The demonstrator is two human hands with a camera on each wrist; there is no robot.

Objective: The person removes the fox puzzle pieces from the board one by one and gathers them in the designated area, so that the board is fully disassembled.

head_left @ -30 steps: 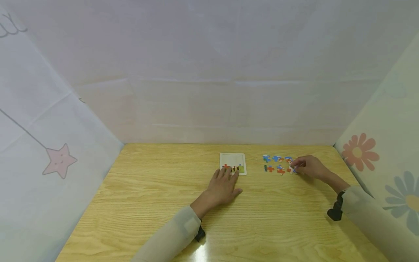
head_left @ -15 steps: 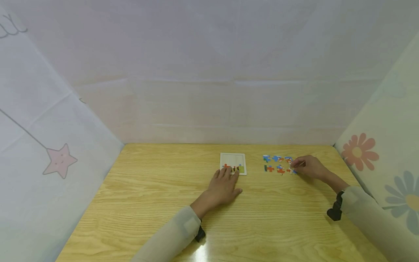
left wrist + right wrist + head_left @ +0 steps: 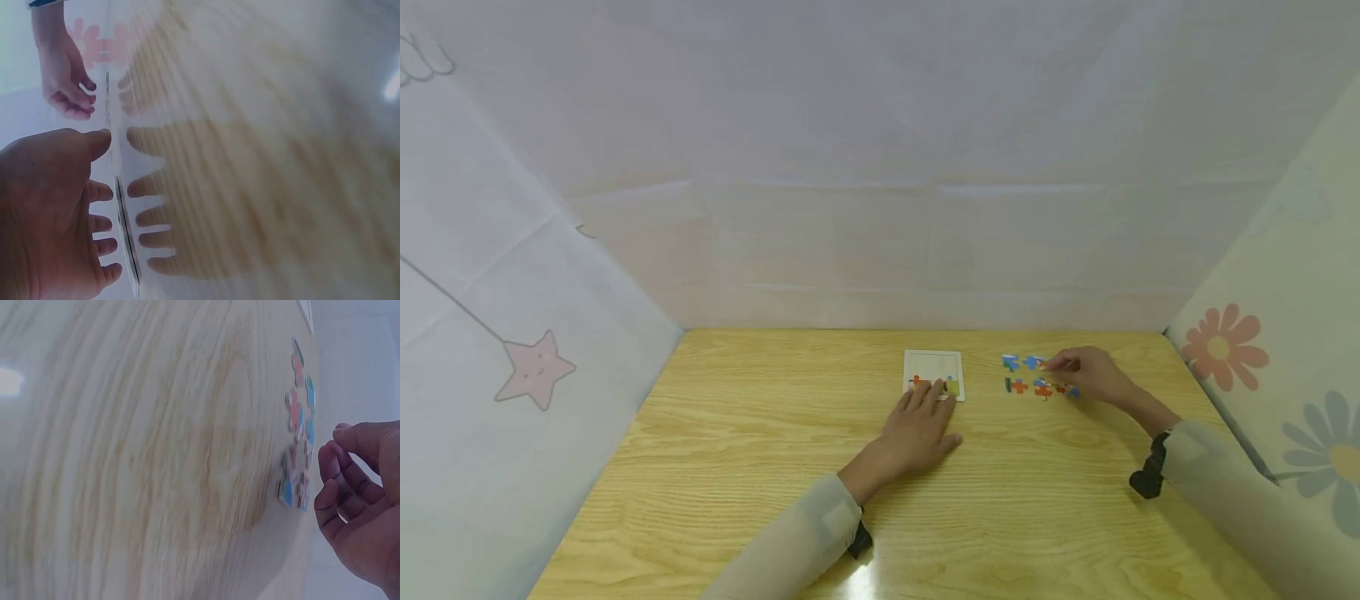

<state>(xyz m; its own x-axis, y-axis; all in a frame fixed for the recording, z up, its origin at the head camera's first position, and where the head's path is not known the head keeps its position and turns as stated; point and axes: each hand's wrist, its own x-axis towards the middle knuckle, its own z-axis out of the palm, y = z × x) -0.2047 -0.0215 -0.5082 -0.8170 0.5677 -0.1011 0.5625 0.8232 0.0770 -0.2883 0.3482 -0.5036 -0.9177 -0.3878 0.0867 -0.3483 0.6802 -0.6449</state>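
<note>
A small square jigsaw tray [image 3: 933, 364] lies on the table with a few coloured pieces along its near side. My left hand [image 3: 919, 429] is spread flat, fingertips over the tray's near edge and partly hiding those pieces. The left wrist view shows the tray's thin edge [image 3: 127, 240] beside the straight fingers. To the right, loose jigsaw pieces [image 3: 1018, 386] lie in two rows. My right hand [image 3: 1093, 377] hovers at the right end of the rows, covering part of the far one. In the right wrist view its fingers [image 3: 340, 509] curl loosely, with nothing seen between them.
The wooden table [image 3: 760, 400] backs onto a pale fabric wall [image 3: 850, 250]. Side sheets carry a printed star [image 3: 537, 369] at left and printed flowers [image 3: 1227, 347] at right. A dark strap [image 3: 1148, 477] sits on the right wrist.
My right hand has moved left and slightly away from me, off the near right piece to the far row. My left hand has shifted slightly right along the tray's edge.
</note>
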